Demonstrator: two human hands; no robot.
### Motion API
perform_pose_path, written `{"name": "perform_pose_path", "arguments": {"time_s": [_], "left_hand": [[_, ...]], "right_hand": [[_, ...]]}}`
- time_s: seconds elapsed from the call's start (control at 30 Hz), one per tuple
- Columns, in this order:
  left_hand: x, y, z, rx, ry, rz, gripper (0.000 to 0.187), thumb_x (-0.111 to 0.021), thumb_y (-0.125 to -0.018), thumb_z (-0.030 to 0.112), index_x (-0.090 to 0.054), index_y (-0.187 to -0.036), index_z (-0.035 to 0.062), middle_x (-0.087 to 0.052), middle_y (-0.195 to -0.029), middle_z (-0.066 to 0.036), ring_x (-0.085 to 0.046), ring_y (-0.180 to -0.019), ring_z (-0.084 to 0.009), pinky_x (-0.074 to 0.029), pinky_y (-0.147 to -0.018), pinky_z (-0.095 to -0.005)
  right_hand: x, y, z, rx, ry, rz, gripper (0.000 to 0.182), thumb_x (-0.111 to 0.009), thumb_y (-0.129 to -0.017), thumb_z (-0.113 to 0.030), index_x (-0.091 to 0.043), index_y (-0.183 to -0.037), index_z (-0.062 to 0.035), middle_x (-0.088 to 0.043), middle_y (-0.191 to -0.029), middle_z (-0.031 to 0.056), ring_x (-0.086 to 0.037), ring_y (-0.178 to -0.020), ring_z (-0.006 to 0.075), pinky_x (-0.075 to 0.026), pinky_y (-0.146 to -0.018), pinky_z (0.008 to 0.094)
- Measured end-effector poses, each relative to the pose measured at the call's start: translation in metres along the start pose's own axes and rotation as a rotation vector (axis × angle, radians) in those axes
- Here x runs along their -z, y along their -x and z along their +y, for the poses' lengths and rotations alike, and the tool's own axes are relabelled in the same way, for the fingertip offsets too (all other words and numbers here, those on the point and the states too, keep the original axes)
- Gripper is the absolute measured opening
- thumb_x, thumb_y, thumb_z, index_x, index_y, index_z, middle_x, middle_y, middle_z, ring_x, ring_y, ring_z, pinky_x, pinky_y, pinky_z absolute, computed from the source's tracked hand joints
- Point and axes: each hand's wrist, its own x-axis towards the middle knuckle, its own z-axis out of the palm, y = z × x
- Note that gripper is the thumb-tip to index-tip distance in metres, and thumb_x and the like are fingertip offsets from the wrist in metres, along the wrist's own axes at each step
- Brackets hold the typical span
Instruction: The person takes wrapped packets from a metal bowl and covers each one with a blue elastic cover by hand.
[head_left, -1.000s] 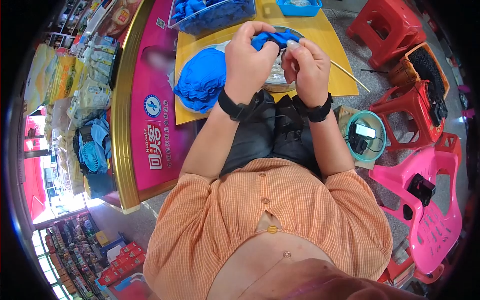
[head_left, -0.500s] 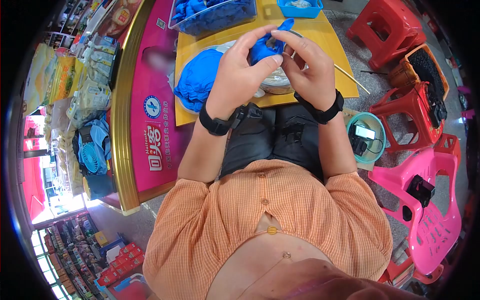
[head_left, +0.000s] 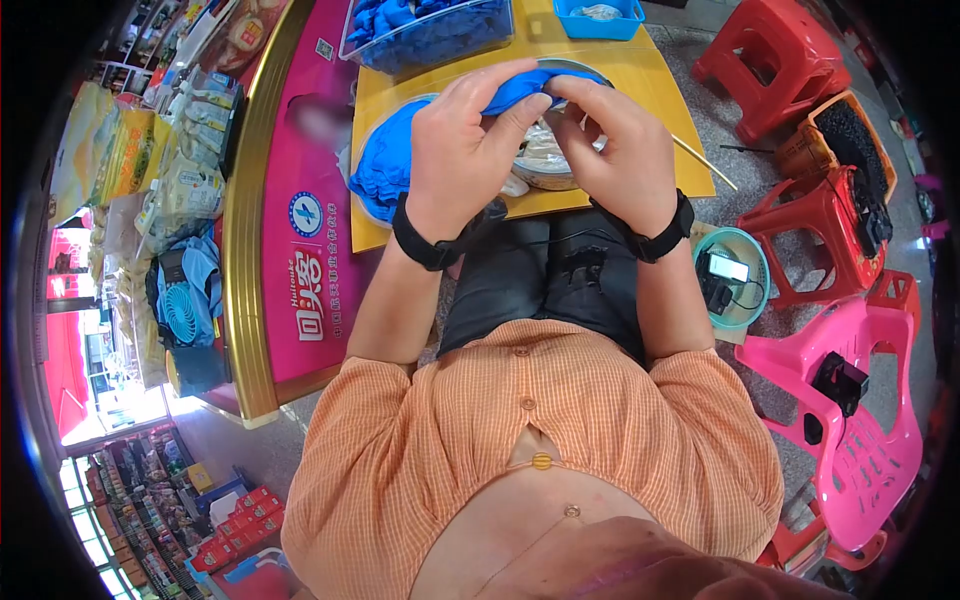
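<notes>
A piece of blue material [head_left: 535,88] is stretched between my two hands above the yellow table. My left hand [head_left: 465,140] pinches its left part between thumb and fingers. The right part is gripped by my right hand [head_left: 618,135], with the fingers bent over it. Left of my left hand lies a pile of blue material [head_left: 385,165] in a round container. Beneath and between my hands is a round bowl [head_left: 550,180] with pale, clear-looking contents, partly hidden by the hands.
A clear bin [head_left: 430,45] of blue pieces and a light-blue basket [head_left: 600,22] stand at the table's far side. A thin stick [head_left: 705,165] juts past the right edge. Right of my legs are a turquoise basket [head_left: 735,310], red stools [head_left: 770,70] and a pink chair [head_left: 870,440].
The blue piece was bunched upright between my fingers; now it is spread out sideways. My hands have moved slightly apart, and more of the bowl's contents shows between them.
</notes>
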Motion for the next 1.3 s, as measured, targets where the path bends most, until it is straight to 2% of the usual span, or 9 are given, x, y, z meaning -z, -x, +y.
{"name": "perform_pose_path", "arguments": {"time_s": [0.13, 0.3, 0.43, 0.6, 0.67, 0.83, 0.9, 1.1, 1.3], "left_hand": [[-0.011, 0.006, -0.008, 0.039, 0.067, 0.004, 0.026, -0.071, -0.086, 0.019, -0.067, -0.108, 0.0044, -0.07, -0.095, -0.013, -0.067, -0.082, -0.02, -0.052, -0.069, -0.0272], [-0.009, 0.006, 0.004, 0.47, 0.323, -0.12, 0.027, -0.069, -0.088, 0.02, -0.066, -0.108, 0.0025, -0.07, -0.094, -0.013, -0.067, -0.08, -0.0195, -0.051, -0.069, -0.027], [-0.004, 0.002, 0.006, 0.442, 0.329, -0.087, 0.026, -0.068, -0.09, 0.021, -0.066, -0.107, 0.002, -0.07, -0.09, -0.011, -0.066, -0.074, -0.0166, -0.051, -0.065, -0.0263], [-0.012, 0.004, -0.011, 0.094, 0.083, -0.079, 0.029, -0.063, -0.094, 0.026, -0.065, -0.103, -0.0005, -0.066, -0.08, -0.008, -0.064, -0.063, -0.0097, -0.048, -0.055, -0.0233], [-0.011, 0.005, -0.004, 0.207, 0.189, -0.086, 0.028, -0.059, -0.096, 0.026, -0.065, -0.102, -0.0003, -0.064, -0.077, -0.004, -0.058, -0.06, -0.0064, -0.044, -0.053, -0.0206], [-0.006, 0.004, -0.001, 0.334, 0.322, -0.074, 0.03, -0.054, -0.1, 0.027, -0.066, -0.098, -0.0013, -0.061, -0.073, 0.0, -0.051, -0.056, -0.0035, -0.039, -0.049, -0.0183], [-0.004, 0.003, -0.001, 0.315, 0.228, -0.048, 0.03, -0.058, -0.097, 0.026, -0.065, -0.099, -0.0037, -0.066, -0.075, -0.01, -0.065, -0.064, -0.0147, -0.049, -0.057, -0.0255], [-0.007, 0.005, -0.005, 0.154, 0.116, -0.061, 0.023, -0.06, -0.095, 0.02, -0.066, -0.099, -0.0019, -0.067, -0.087, -0.017, -0.066, -0.068, -0.0224, -0.051, -0.063, -0.0284], [0.0, -0.001, -0.001, 0.358, 0.321, -0.252, 0.018, -0.062, -0.094, 0.017, -0.067, -0.096, -0.0008, -0.068, -0.09, -0.009, -0.064, -0.072, -0.012, -0.049, -0.058, -0.0236]], "right_hand": [[0.01, 0.001, -0.004, -0.017, 0.082, -0.055, 0.021, -0.072, -0.078, -0.008, -0.067, -0.098, -0.004, -0.062, -0.075, 0.0075, -0.057, -0.058, 0.0163, -0.046, -0.056, 0.0252], [0.015, -0.004, 0.001, 0.095, 0.066, 0.028, 0.017, -0.073, -0.075, -0.015, -0.069, -0.09, -0.0063, -0.063, -0.079, 0.0084, -0.06, -0.068, 0.0222, -0.048, -0.061, 0.0305], [0.017, -0.004, -0.004, 0.163, 0.091, 0.048, 0.02, -0.075, -0.074, -0.013, -0.068, -0.091, -0.0036, -0.062, -0.095, 0.0122, -0.059, -0.088, 0.0266, -0.047, -0.075, 0.033], [0.018, -0.006, 0.005, 0.262, 0.101, 0.029, 0.021, -0.074, -0.075, -0.017, -0.068, -0.091, -0.0047, -0.063, -0.1, 0.0115, -0.059, -0.092, 0.0296, -0.048, -0.08, 0.0345], [0.017, -0.006, 0.006, 0.247, 0.016, -0.005, 0.021, -0.074, -0.075, -0.019, -0.068, -0.09, -0.0053, -0.064, -0.099, 0.011, -0.06, -0.091, 0.0308, -0.049, -0.08, 0.0355], [0.01, -0.005, -0.004, 0.085, -0.312, 0.004, 0.024, -0.072, -0.08, -0.013, -0.066, -0.101, -0.0043, -0.067, -0.098, 0.0112, -0.063, -0.092, 0.0265, -0.049, -0.079, 0.0328], [0.01, -0.005, -0.005, 0.092, -0.313, -0.015, 0.024, -0.073, -0.08, -0.013, -0.066, -0.101, -0.0041, -0.066, -0.097, 0.0106, -0.063, -0.089, 0.0248, -0.05, -0.076, 0.0317], [0.008, -0.001, 0.003, -0.022, -0.343, -0.107, 0.02, -0.073, -0.082, -0.014, -0.067, -0.097, -0.0027, -0.064, -0.088, 0.0085, -0.061, -0.076, 0.0188, -0.049, -0.066, 0.0288], [0.006, -0.001, 0.018, -0.038, -0.391, -0.119, 0.018, -0.072, -0.083, -0.015, -0.067, -0.093, -0.0019, -0.062, -0.082, 0.0051, -0.059, -0.073, 0.014, -0.047, -0.064, 0.025]]}}
